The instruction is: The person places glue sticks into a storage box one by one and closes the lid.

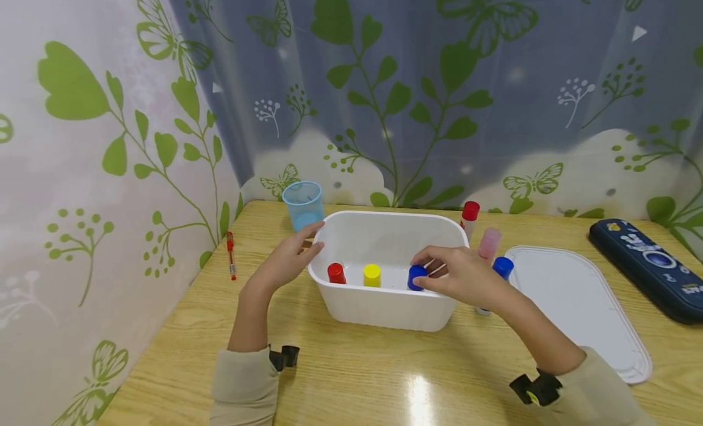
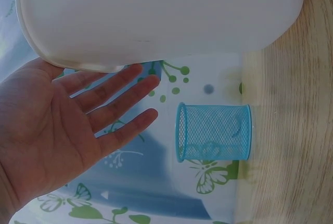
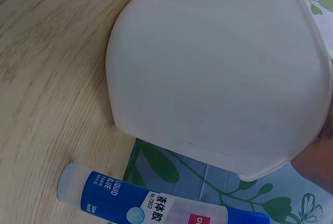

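A white plastic tub [image 1: 384,313] stands on the wooden table. A red-capped bottle [image 1: 336,273], a yellow-capped bottle [image 1: 371,275] and a blue-capped bottle [image 1: 415,278] stand upright inside it, along its near wall. My right hand [image 1: 424,273] reaches over the tub's right rim and pinches the blue cap. My left hand [image 1: 307,243] lies against the tub's left rim with straight fingers. In the left wrist view that hand [image 2: 67,125] is spread flat beside the tub [image 2: 156,15]. The right wrist view shows the tub's outer wall [image 3: 218,67].
Beside the tub's right end stand a red-capped bottle [image 1: 470,212], a pink-capped one [image 1: 489,243] and a blue liquid-glue bottle [image 1: 502,267] [image 3: 151,203]. The white lid [image 1: 576,304] and a dark pencil case [image 1: 648,267] lie further right. A blue mesh cup [image 1: 303,205] [image 2: 213,133] and a red pen [image 1: 231,255] are at left.
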A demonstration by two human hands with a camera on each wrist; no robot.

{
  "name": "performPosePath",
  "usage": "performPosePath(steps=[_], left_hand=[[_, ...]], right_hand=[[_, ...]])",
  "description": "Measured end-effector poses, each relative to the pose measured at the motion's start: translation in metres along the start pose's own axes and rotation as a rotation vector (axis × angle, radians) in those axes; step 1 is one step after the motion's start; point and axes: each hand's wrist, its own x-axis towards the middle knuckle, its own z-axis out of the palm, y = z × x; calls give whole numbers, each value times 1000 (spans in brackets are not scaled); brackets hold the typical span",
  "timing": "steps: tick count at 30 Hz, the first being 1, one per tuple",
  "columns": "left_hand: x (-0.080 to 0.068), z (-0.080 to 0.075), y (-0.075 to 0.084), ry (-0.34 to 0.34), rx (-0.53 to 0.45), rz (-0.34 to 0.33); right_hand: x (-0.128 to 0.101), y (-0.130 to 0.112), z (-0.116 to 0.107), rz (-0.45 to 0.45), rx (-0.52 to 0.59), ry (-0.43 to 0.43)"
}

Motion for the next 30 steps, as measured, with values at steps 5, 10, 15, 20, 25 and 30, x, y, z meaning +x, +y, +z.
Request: performPosePath(steps=[5,10,15,20,25,30], left_hand=[[0,0,0,-1,-6,-1],[0,1,1,-6,-14,2],[-1,0,1,-7,-3,17],[0,0,2,-7,4,26],[0,0,2,-9,2,28],[-1,0,2,-9,11,26]], right_hand=[[-1,0,0,-5,-1,-3],[-1,0,0,-21,-5,-2],[0,0,0,-24,-9,-1],[0,1,-1,-26,-9,-5],[0,2,0,-36,-12,-2],[1,3,0,-47,-8,-6]])
